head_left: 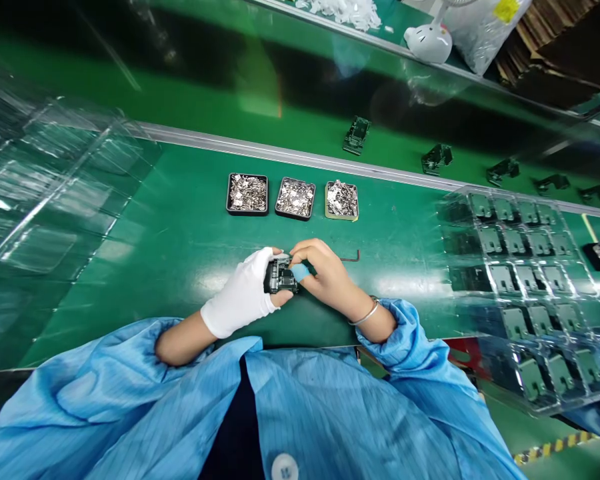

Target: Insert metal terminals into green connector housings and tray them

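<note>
My left hand (245, 290), in a white glove with bare fingertips, is closed around a small dark circuit board assembly (282, 276) above the green table. My right hand (325, 273) is bare apart from a blue cover on one finger. Its fingers are bent together at the right side of the assembly; whether a small part is pinched between them is hidden. Just beyond my hands stand three small trays of shiny metal parts: the left tray (247, 213), the middle tray (294, 215) and the right tray (342, 217).
A hex key (351, 259) lies right of my hands. On the right, a clear compartment tray (525, 260) holds green boards. Clear empty trays (45, 193) are stacked at left. Beyond the metal rail (280, 155) are several board assemblies, one a single board (357, 135).
</note>
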Available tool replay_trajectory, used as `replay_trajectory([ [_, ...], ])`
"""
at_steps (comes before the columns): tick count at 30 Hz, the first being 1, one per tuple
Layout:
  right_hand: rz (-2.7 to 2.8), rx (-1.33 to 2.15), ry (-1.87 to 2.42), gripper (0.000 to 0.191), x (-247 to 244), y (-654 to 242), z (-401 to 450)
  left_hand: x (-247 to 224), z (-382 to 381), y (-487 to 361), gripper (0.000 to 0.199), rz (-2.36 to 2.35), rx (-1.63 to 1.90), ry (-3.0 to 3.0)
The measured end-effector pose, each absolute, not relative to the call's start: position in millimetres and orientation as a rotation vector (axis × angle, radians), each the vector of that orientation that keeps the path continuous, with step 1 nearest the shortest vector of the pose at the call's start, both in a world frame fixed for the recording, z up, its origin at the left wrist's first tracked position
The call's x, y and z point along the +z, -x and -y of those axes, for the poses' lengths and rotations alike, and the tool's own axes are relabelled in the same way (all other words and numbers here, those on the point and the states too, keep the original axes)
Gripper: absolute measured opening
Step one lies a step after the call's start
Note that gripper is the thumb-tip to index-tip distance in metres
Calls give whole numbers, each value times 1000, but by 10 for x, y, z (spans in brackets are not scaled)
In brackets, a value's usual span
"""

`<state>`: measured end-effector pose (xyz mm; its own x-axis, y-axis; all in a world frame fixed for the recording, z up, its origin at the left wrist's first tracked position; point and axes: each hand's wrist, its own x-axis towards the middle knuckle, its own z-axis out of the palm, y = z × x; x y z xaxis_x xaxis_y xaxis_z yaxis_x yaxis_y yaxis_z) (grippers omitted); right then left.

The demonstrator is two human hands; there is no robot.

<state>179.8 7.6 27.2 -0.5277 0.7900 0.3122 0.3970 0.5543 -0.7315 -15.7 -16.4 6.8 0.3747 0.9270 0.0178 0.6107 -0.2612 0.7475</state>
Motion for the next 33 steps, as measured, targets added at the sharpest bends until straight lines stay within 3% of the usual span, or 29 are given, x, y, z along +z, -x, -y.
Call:
replay_trajectory([
  [3,2124,756,941,17,288,-1827,-80,60,157,167,67,-1325,640,-2030],
  [8,2101,789,895,16,331,-1835,-61,135,153,175,47,-1359,736,-2020],
  [28,2104,769,831,23,329,-1773,-27,258,207,146,37,-1319,844,-2330],
  [33,2076,858,850,18,334,-1765,-27,305,181,179,38,-1232,804,-2165],
])
